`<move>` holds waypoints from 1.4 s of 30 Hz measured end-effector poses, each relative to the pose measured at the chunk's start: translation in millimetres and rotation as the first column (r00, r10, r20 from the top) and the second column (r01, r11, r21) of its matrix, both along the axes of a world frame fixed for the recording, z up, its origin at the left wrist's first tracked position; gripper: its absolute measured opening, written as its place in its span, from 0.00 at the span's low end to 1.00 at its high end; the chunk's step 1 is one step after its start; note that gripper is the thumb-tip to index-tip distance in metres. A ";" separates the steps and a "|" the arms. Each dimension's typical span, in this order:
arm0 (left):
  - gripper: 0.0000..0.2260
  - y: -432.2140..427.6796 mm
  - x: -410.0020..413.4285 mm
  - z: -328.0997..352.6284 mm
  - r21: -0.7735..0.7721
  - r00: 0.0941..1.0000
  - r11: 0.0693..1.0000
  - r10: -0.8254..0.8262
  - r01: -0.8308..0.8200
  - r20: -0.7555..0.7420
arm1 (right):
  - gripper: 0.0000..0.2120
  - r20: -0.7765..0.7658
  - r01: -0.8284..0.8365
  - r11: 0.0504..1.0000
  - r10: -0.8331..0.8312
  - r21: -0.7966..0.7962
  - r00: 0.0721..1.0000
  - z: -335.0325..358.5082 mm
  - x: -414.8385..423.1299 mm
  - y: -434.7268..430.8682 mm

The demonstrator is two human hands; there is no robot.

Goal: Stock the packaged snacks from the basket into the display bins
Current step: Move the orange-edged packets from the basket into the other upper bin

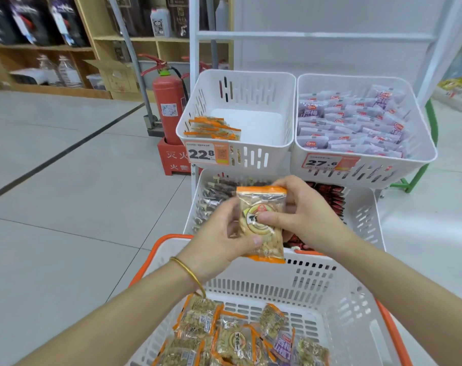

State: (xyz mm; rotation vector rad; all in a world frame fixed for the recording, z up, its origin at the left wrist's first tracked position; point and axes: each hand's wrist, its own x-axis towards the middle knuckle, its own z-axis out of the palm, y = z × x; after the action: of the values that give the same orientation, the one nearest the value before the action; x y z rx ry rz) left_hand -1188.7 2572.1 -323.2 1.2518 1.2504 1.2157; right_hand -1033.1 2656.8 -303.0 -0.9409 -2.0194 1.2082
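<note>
Head view, item: clear plastic snack packet with orange sealed ends (261,225), held upright above the far rim of the white slotted plastic basket with orange handles (330,283).
Left hand (216,244): fingers curl behind the packet's left edge, thumb pressing its lower front.
Right hand (306,215): fingers grip the right edge and top, thumb laid across the label.
Handling, judged: light; slick, crinkly film; contents probably brittle. Best held by the sealed ends or side edges, not squeezed mid-face.
Basket stock: similar orange-edged packets (224,336) lie loose on the basket floor.
Likely destination: upper-left white slotted display bin (288,107), with matching orange packets (214,129) in its front-left corner.
Neighbour: upper-right white bin (425,143), filled with purple-and-white packets (356,122).
</note>
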 end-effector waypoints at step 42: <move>0.34 94.8 -110.6 14.8 0.421 0.280 0.905 0.422 -0.069 -0.862 | 0.16 -0.095 0.143 0.988 -0.148 -0.058 0.984 54.2 -82.5 139.5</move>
State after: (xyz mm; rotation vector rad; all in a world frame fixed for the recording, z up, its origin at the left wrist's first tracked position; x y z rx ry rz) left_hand -1299.3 2666.8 -308.3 2.2598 2.2584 0.8155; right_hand -1115.6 2796.3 -248.7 -1.0139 -1.8177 1.2068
